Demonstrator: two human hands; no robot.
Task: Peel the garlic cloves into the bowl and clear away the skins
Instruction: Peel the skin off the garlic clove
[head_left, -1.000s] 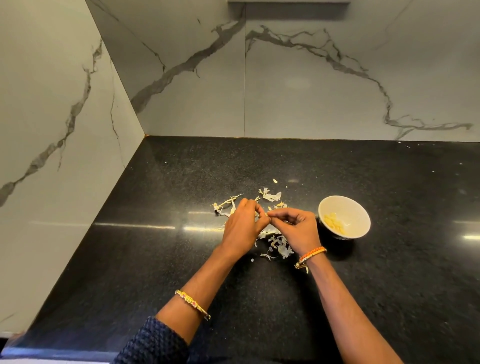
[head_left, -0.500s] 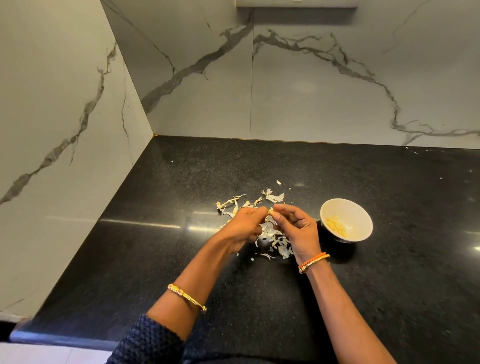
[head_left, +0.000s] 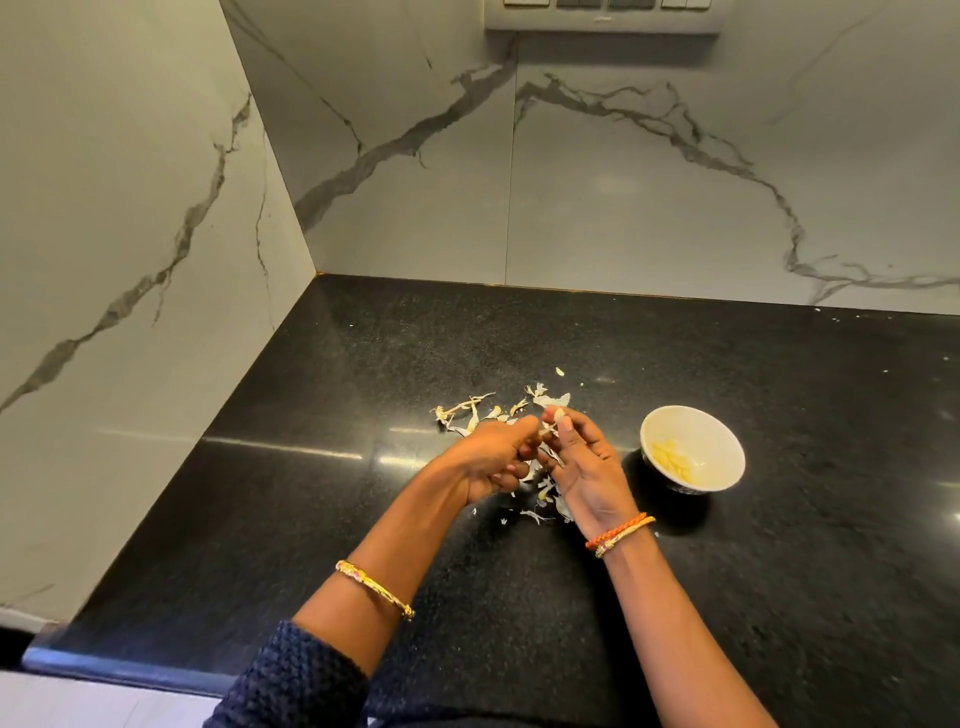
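We see the right hand (head_left: 587, 462) pinching a pale clove (head_left: 558, 415) at its fingertips, centre frame, while the left hand (head_left: 491, 454) curls in beside it, seemingly tugging at skin; what it grips we cannot tell. Our worry: the slick clove could pop free onto the counter (head_left: 779, 597) instead of the bowl (head_left: 693, 418), right of centre, or loose skins (head_left: 467, 408) could scatter. We count two hands, one bowl, one held clove, several peeled cloves inside, too blurred to number, and one pile of skins.
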